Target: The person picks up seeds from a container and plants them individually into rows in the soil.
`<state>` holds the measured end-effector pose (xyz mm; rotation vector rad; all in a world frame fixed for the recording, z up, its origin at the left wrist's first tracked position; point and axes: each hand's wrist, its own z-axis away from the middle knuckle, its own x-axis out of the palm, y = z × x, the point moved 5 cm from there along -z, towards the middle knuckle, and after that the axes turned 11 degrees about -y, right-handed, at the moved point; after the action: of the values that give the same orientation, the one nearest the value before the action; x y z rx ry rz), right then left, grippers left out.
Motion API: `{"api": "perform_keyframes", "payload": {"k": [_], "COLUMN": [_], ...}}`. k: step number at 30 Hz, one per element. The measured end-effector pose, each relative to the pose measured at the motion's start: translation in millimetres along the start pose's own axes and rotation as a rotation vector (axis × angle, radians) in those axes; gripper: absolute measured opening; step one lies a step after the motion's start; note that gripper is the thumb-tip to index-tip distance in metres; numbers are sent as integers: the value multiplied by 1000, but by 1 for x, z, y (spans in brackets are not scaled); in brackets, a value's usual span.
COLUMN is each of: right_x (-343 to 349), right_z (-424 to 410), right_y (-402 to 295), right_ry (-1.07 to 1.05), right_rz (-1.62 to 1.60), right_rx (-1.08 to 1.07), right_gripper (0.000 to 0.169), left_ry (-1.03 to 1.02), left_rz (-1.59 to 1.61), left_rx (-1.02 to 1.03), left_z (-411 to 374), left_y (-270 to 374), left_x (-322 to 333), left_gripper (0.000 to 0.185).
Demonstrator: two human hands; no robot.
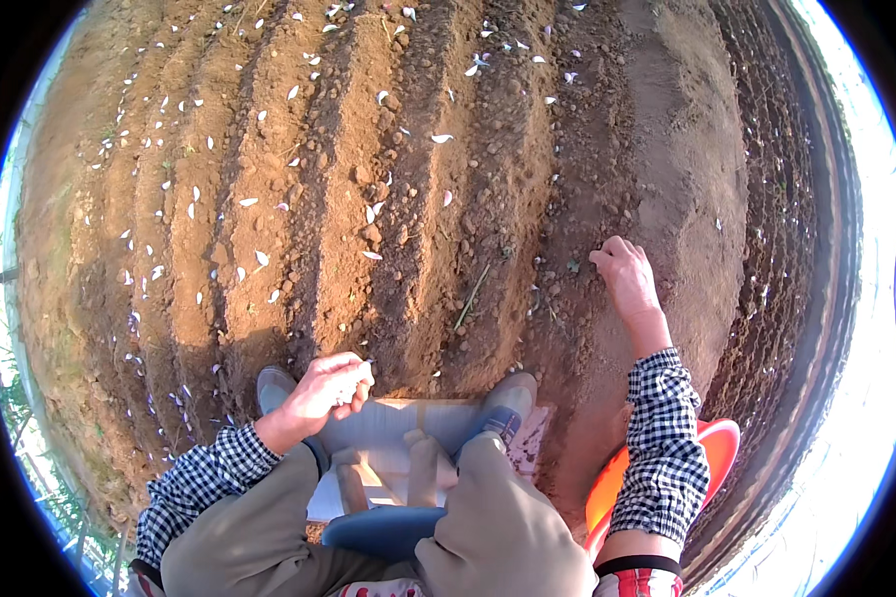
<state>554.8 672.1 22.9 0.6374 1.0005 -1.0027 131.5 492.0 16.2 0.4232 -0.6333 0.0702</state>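
Observation:
Furrowed brown soil point(343, 291) lies before me, with garlic cloves point(442, 139) scattered along its rows. My left hand point(328, 388) is above my left shoe, fingers curled around several pale garlic cloves point(341, 394). Farther right and forward, my right hand point(621, 261) is low over the soil beside the rightmost furrow, thumb and fingertips pinched together; whether anything is between them cannot be told. A small green leaf point(573, 266) lies just left of its fingertips. Black-and-white checked sleeves point(664, 440) cover both forearms.
Beneath my shoes point(511, 395) is a pale flat board point(388, 433). A blue seat point(381, 531) shows between my knees. An orange-red plastic basin point(719, 448) stands beside my right forearm, partly hidden by it. Dark netted ground point(776, 224) curves along the right.

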Motion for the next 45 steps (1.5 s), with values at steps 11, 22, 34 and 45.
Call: {"api": "perform_keyframes", "payload": {"k": [11, 22, 34, 45], "right_x": [-38, -63, -33, -50], "right_z": [-2, -167, -218, -235], "right_y": [-5, 46, 62, 68], "right_ry": [174, 447, 459, 494], "right_rz": [-830, -645, -1209, -1012], "right_rx": [292, 395, 317, 284], "right_gripper": [17, 18, 11, 18], "left_ry": [22, 73, 194, 226], "left_rz": [39, 69, 145, 174], "left_rx": [22, -96, -107, -97], "left_z": [10, -29, -20, -17], "left_y": [-18, -3, 15, 14], "left_x": [-3, -7, -32, -42], "left_gripper": [21, 22, 20, 22]}}
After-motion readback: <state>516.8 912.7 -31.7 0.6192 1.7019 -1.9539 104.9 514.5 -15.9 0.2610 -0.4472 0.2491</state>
